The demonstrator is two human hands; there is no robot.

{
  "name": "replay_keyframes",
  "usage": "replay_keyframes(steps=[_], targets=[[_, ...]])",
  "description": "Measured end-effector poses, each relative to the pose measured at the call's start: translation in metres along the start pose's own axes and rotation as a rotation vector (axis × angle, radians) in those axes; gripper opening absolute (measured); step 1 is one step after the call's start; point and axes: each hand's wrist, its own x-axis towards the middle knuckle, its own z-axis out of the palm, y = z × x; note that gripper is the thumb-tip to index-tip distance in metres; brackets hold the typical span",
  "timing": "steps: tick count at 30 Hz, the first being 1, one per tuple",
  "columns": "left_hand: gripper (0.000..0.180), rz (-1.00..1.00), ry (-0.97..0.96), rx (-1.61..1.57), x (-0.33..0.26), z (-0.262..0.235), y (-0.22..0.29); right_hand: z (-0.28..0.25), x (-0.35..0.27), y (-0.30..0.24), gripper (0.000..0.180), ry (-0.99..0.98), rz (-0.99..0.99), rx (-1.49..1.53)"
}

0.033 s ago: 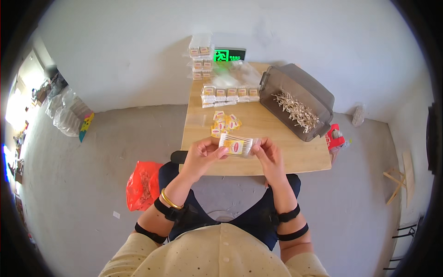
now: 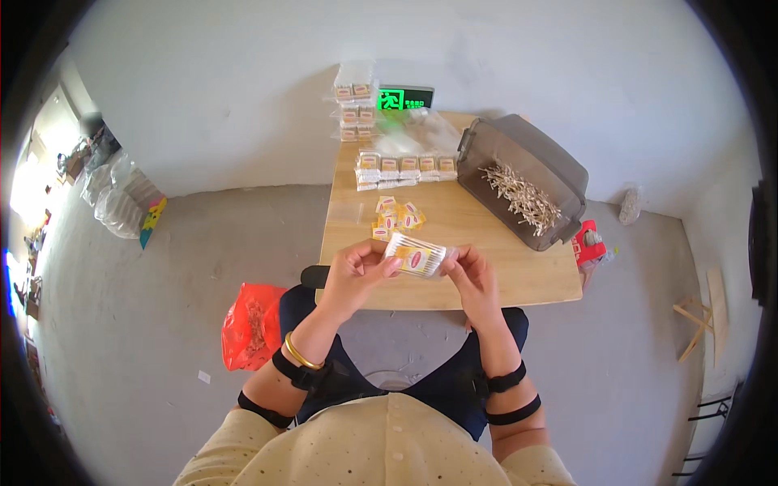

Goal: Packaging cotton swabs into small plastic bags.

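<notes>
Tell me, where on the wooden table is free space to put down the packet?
Bare wood lies on the table near edge, right of the packet, below the grey bin; also its left strip. Crowded: loose labels, packet row.

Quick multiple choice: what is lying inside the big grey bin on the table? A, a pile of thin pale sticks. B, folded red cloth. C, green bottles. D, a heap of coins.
A: the grey bin, at the table's right side, holds a pile of thin pale sticks spread along its bottom; no cloth, bottles or coins show in it.
</notes>
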Motion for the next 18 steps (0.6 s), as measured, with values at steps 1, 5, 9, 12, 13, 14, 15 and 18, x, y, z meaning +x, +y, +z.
replay_keyframes(steps=[1,5,9,12,13,14,15,18], targets=[[0.025,0.071,0.048,0.044,-0.003,0.003,0.004,0.002,-0.001,-0.001,0.011,-0.001,0.012,0.02],[0.021,0.361,0.134,0.287,-0.019,0.022,0.026,0.005,-0.012,0.008,0.011,-0.033,0.063,0.035],[0.024,0.544,0.09,0.564,-0.028,0.031,0.043,0.009,-0.01,0.008,0.015,-0.134,0.003,0.06],[0.03,0.661,0.077,0.655,-0.03,0.03,0.044,0.016,-0.01,0.007,0.015,-0.148,0.045,0.238],[0.033,0.734,0.074,0.696,-0.03,0.03,0.045,0.017,-0.011,0.008,0.015,-0.149,0.047,0.238],[0.033,0.733,0.074,0.695,-0.03,0.03,0.045,0.018,-0.011,0.009,0.016,-0.152,0.08,0.287],[0.035,0.757,0.071,0.733,-0.031,0.03,0.046,0.019,-0.011,0.009,0.017,-0.156,0.114,0.335],[0.037,0.853,0.089,0.812,-0.031,0.029,0.048,0.023,-0.011,0.008,0.019,-0.169,0.163,0.413]])
